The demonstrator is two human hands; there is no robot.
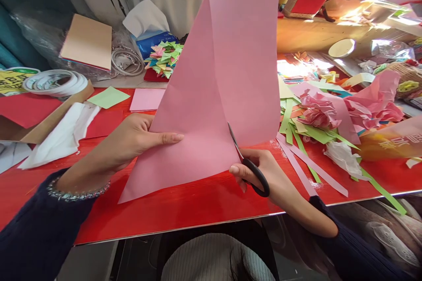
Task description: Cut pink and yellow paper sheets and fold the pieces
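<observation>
Because one scissor blade lies over the pink paper (194,109) near its lower edge, the sheet needs steadying, and the left hand (141,140) seems to do that: its thumb presses flat on top, pinching the left edge against fingers hidden underneath. The right hand (260,171) has its thumb and fingers closed around the black handle of the scissors (246,163), likely tilted so the tip follows the line up the sheet. The paper is held up over the red table (158,210), large, matte and plain; that line, apparently a fold, runs from its top edge toward the blade tip, and the lower corners flare apart. Pink strips (318,170) and green strips (382,191) lie to the right, perhaps pushed aside for working room; tape rolls (74,83) sit off left.
</observation>
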